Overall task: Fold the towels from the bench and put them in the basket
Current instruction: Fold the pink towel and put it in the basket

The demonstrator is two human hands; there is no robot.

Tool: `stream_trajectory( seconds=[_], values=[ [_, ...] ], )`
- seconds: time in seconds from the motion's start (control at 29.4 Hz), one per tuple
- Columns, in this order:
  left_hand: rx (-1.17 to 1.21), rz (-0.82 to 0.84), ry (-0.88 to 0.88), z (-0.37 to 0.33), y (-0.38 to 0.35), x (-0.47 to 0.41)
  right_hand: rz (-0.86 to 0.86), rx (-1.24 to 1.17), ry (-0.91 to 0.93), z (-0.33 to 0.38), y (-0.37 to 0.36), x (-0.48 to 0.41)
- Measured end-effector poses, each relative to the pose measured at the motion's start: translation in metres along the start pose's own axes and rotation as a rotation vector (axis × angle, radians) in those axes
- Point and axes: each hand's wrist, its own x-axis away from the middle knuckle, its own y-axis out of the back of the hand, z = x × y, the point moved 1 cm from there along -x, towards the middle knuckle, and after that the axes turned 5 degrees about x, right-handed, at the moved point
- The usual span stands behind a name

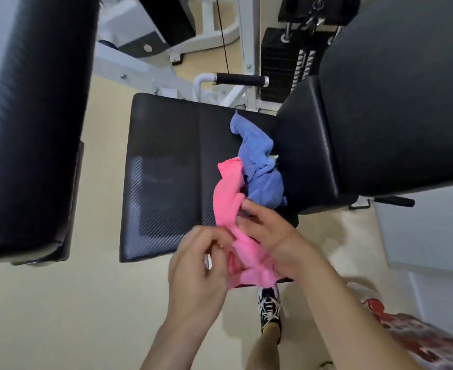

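A crumpled pink towel (229,193) lies on the right part of the black bench seat (166,169) and trails off its near edge. My left hand (196,265) pinches the pink towel's near end with curled fingers. My right hand (270,233) grips the same towel a little farther along, fingers curled into the cloth. A blue towel (260,172) lies bunched just behind the pink one, against the black backrest pad (308,150). No basket is in view.
A big black padded bench (33,124) stands to the left, with beige floor between. White machine frame, a black handle (240,79) and a weight stack (284,60) stand behind. My shoe (269,308) is below the bench; a red-and-white printed cloth (412,332) lies at bottom right.
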Motion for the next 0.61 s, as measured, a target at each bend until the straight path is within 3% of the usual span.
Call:
stream_trajectory(
  seconds=[0.1, 0.24, 0.31, 0.41, 0.44, 0.54, 0.61],
  values=[
    [-0.032, -0.069, -0.19, -0.03, 0.011, -0.016, 0.12, 0.218, 0.1, 0.055, -0.002, 0.021],
    [-0.25, 0.112, -0.351, -0.071, 0.019, -0.022, 0.065, 0.396, 0.223, 0.104, 0.004, 0.068],
    [-0.201, 0.306, -0.311, -0.101, 0.024, -0.011, 0.065, 0.465, 0.237, 0.118, 0.015, 0.103],
    [0.226, 0.677, -0.173, -0.144, 0.015, 0.021, 0.037, 0.504, 0.235, 0.131, 0.032, 0.169],
    [0.324, 0.692, -0.154, -0.156, 0.009, 0.033, 0.008, 0.525, 0.247, 0.133, 0.036, 0.192],
    [0.319, 0.708, -0.087, -0.18, -0.017, 0.066, -0.182, 0.655, 0.317, 0.135, 0.05, 0.264],
    [0.329, 0.854, -0.108, -0.197, -0.036, 0.096, -0.333, 0.749, 0.352, 0.134, 0.058, 0.313]
  ],
)
